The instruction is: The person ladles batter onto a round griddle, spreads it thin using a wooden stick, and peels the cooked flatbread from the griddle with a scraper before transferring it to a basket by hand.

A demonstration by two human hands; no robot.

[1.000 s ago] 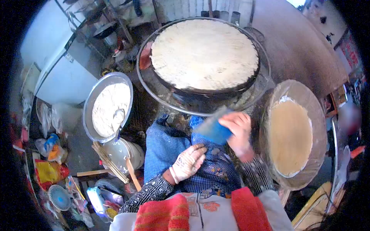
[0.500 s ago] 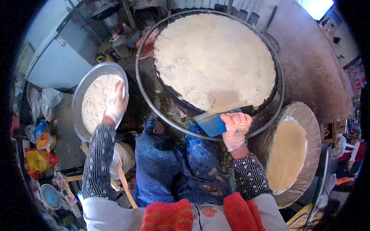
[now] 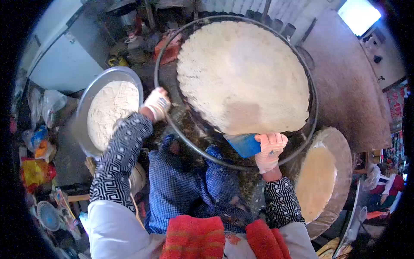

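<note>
My right hand (image 3: 271,151), in a striped glove, grips a blue scraper (image 3: 245,145) whose edge touches the near rim of a large round sheet of batter (image 3: 246,73). The sheet covers a dark griddle, with a browner patch just ahead of the scraper. My left hand (image 3: 157,103), also gloved, has its fingers curled at the left side of the metal ring (image 3: 192,148) around the griddle. What it holds, if anything, is hidden. Left of it stands a metal bowl (image 3: 83,121) of pale dough (image 3: 113,110).
At the right is a wide, shallow round container (image 3: 343,172) with a tan, flat surface inside. A brown board (image 3: 349,82) slopes behind it. Plastic bags (image 3: 51,103) and a small basket (image 3: 48,216) lie at the left. My knees in blue checked cloth (image 3: 177,185) are below the ring.
My left hand has left the dough bowl and moved right to the ring, its fingers now curled. The scraper stays at the near edge, and the sheet's near rim looks smoother.
</note>
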